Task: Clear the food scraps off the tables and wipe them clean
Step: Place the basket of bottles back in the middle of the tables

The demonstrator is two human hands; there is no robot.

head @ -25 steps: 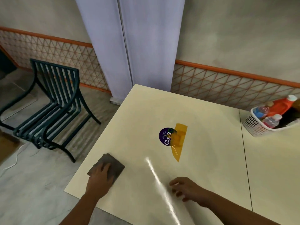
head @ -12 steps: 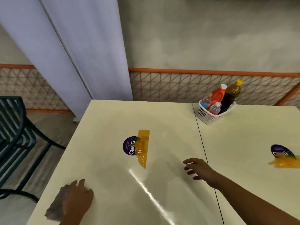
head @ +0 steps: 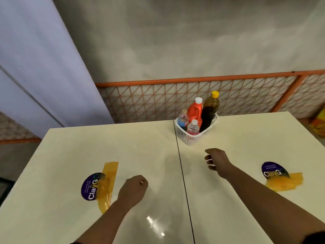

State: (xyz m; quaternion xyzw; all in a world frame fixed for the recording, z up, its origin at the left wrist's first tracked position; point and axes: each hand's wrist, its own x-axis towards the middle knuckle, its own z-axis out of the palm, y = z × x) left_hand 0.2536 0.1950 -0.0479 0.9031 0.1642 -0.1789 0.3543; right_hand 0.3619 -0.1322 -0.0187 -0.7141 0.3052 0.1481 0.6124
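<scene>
two cream tabletops stand edge to edge, and a dark seam point(head: 182, 173) runs between them from the far edge toward the camera. the left tabletop point(head: 70, 147) carries a round purple sticker point(head: 90, 186) marked "claygo", partly covered by a strip of yellow tape point(head: 109, 176) laid lengthwise across its right side. the right tabletop point(head: 255, 138) carries a second purple sticker point(head: 271, 170) with crumpled yellow tape point(head: 284, 182) over its near edge. a streak of glare point(head: 154, 224) lies on the left tabletop close to the seam.

the left hand point(head: 133, 190) is on or just above the left tabletop, between the taped sticker and the seam, with its back to the camera. its fingers are curled under the palm; i cannot tell whether they hold anything, nor what the small pale spot at the knuckles is.

the right hand point(head: 218, 162) is over the right tabletop, just past the seam and near the basket but apart from it. its fingers point(head: 209, 160) are loosely curled, narrow, and hold nothing.

a white plastic basket point(head: 189, 140) stands at the far edge of the right tabletop, just beside the seam. in it stand an orange bottle point(head: 195, 110) with a white cap, a dark bottle point(head: 210, 110) with a yellow cap, and two small clear bottles point(head: 193, 127) in front.

behind the tabletops runs an orange lattice panel point(head: 158, 99) below a grey wall. a pale violet curtain point(head: 44, 67) hangs at the left.
</scene>
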